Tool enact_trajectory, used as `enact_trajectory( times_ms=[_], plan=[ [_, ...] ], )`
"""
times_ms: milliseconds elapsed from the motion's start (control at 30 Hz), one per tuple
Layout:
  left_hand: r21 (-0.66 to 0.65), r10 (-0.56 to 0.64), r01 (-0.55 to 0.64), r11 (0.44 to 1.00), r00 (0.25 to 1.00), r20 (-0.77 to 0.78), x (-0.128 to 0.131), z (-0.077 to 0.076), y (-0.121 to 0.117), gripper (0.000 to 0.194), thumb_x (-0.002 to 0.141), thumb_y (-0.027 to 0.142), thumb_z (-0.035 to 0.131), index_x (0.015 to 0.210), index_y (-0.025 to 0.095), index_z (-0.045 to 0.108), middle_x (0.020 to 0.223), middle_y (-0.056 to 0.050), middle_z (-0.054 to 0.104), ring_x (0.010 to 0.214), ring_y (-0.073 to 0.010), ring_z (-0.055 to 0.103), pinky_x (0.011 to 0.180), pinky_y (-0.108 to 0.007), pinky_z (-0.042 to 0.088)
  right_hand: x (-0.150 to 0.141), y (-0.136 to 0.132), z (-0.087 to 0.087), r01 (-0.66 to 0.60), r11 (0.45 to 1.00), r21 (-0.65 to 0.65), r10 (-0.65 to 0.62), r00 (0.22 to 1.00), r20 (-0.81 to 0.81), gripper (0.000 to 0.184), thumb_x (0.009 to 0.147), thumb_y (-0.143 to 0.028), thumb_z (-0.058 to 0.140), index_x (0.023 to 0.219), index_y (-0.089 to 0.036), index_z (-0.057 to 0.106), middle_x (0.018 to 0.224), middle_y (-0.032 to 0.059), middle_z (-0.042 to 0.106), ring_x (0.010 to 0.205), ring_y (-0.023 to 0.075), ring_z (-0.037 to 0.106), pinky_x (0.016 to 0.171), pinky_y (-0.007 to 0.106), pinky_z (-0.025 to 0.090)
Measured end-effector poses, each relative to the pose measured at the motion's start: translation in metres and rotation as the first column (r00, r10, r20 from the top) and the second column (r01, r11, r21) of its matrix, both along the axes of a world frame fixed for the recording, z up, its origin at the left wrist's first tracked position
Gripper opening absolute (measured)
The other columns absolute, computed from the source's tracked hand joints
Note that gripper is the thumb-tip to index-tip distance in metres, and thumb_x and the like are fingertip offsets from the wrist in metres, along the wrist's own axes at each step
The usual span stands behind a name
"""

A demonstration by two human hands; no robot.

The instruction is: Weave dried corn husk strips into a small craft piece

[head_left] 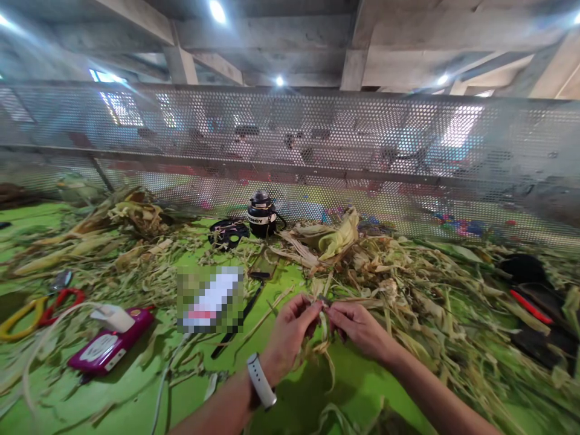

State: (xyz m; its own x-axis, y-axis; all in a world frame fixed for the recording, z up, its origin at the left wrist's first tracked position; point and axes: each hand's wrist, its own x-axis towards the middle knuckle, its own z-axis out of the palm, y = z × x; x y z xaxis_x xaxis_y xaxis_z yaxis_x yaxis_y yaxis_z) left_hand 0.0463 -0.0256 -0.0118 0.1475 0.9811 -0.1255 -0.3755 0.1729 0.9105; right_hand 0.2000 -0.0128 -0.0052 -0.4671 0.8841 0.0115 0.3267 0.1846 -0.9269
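My left hand (294, 326), with a pale band on its wrist, pinches dried corn husk strips (323, 326) between thumb and fingers. Close beside it, my right hand (360, 329) has its fingers pressed together on the same husk strips. A few thin ends dangle below my fingers over the green tabletop (299, 405). Something small and dark shows between the fingertips, too small to name. Beyond my hands lies a heap of dried husks (362, 266), with a larger yellowish husk (339, 238) on top.
To the left lie a blurred-out phone (212, 302), a black stick-like tool (240, 317), a purple power strip (113, 341) with a white plug, and red-and-yellow-handled scissors (43, 314). A black jar (261, 216) stands before the perforated metal screen (290, 133). Red-edged dark items (532, 305) lie right.
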Motion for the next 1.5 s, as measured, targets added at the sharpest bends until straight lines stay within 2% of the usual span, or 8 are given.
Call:
enact_trajectory(
  times_ms=[133, 233, 400, 633, 933, 1133, 1367, 1500],
  plan=[
    [0.027, 0.025, -0.023, 0.999, 0.998, -0.062, -0.003, 0.001, 0.003, 0.029, 0.066, 0.039, 0.072, 0.064, 0.016, 0.053, 0.051, 0.006, 0.044, 0.045, -0.0060, 0.034, 0.045, -0.020, 0.024, 0.002, -0.001, -0.003, -0.049, 0.998, -0.026, 0.051, 0.995, 0.082, 0.045, 0.089, -0.049, 0.038, 0.061, -0.016, 0.049, 0.051, -0.0049, 0.040, 0.047, 0.0081, 0.039, 0.046, 0.020, 0.032],
    [0.048, -0.046, 0.053, 0.997, 0.990, -0.132, -0.006, 0.003, 0.004, 0.029, 0.066, 0.040, 0.071, 0.065, 0.016, 0.054, 0.053, 0.005, 0.047, 0.046, -0.0067, 0.036, 0.046, -0.021, 0.025, 0.008, -0.002, 0.007, -0.046, 0.975, 0.217, -0.004, 0.974, 0.227, 0.039, 0.089, -0.041, 0.040, 0.063, -0.016, 0.054, 0.057, -0.0015, 0.048, 0.055, 0.0119, 0.047, 0.055, 0.023, 0.038],
    [0.083, -0.271, 0.297, 0.951, 0.934, -0.234, -0.004, 0.003, -0.001, 0.031, 0.066, 0.044, 0.070, 0.066, 0.015, 0.060, 0.056, 0.002, 0.050, 0.051, -0.0088, 0.038, 0.049, -0.023, 0.026, 0.012, 0.000, 0.028, 0.131, 0.737, 0.663, -0.346, 0.916, 0.204, 0.021, 0.083, -0.031, 0.052, 0.095, -0.019, 0.066, 0.105, 0.0109, 0.061, 0.104, 0.0253, 0.049, 0.093, 0.041, 0.034],
    [0.147, -0.318, 0.379, 0.914, 0.891, -0.323, 0.004, -0.006, -0.010, 0.033, 0.071, 0.045, 0.064, 0.059, 0.015, 0.057, 0.053, 0.003, 0.041, 0.051, -0.0097, 0.032, 0.049, -0.024, 0.022, 0.001, 0.006, 0.018, -0.016, 0.991, 0.131, -0.012, 0.978, 0.207, 0.037, 0.087, -0.044, 0.047, 0.078, -0.015, 0.068, 0.067, 0.0020, 0.064, 0.066, 0.0149, 0.057, 0.059, 0.023, 0.043],
    [0.074, -0.419, 0.458, 0.886, 0.859, -0.293, 0.001, -0.005, -0.011, 0.034, 0.070, 0.048, 0.066, 0.062, 0.014, 0.060, 0.057, 0.001, 0.048, 0.055, -0.0103, 0.038, 0.052, -0.023, 0.028, 0.016, 0.016, 0.021, -0.086, 0.927, 0.364, -0.028, 0.954, 0.297, 0.027, 0.084, -0.039, 0.056, 0.075, -0.015, 0.065, 0.075, 0.0031, 0.063, 0.076, 0.0159, 0.056, 0.074, 0.027, 0.042],
    [0.057, -0.458, 0.496, 0.866, 0.835, -0.306, -0.001, -0.001, -0.012, 0.034, 0.070, 0.048, 0.065, 0.067, 0.014, 0.062, 0.061, 0.000, 0.051, 0.056, -0.0104, 0.042, 0.055, -0.022, 0.032, 0.022, 0.014, 0.030, -0.285, 0.934, 0.217, 0.203, 0.920, 0.335, 0.033, 0.092, -0.040, 0.040, 0.088, -0.016, 0.063, 0.082, 0.0030, 0.062, 0.078, 0.0143, 0.056, 0.071, 0.024, 0.044],
    [-0.015, -0.551, 0.574, 0.819, 0.777, -0.305, 0.000, 0.000, -0.016, 0.031, 0.070, 0.045, 0.066, 0.067, 0.014, 0.065, 0.057, 0.000, 0.053, 0.054, -0.0104, 0.045, 0.054, -0.022, 0.033, 0.017, 0.015, 0.026, -0.238, 0.896, 0.376, 0.098, 0.929, 0.356, 0.035, 0.090, -0.039, 0.044, 0.070, -0.015, 0.058, 0.071, 0.0028, 0.055, 0.070, 0.0142, 0.051, 0.066, 0.025, 0.042],
    [0.005, -0.560, 0.588, 0.809, 0.774, -0.296, -0.002, 0.001, -0.017, 0.028, 0.071, 0.043, 0.067, 0.067, 0.015, 0.067, 0.057, 0.000, 0.053, 0.053, -0.0104, 0.045, 0.053, -0.022, 0.033, 0.021, 0.011, 0.030, -0.295, 0.902, 0.316, 0.186, 0.925, 0.332, 0.026, 0.090, -0.038, 0.046, 0.092, -0.015, 0.060, 0.086, 0.0046, 0.060, 0.079, 0.0148, 0.055, 0.073, 0.025, 0.043]
  ],
)
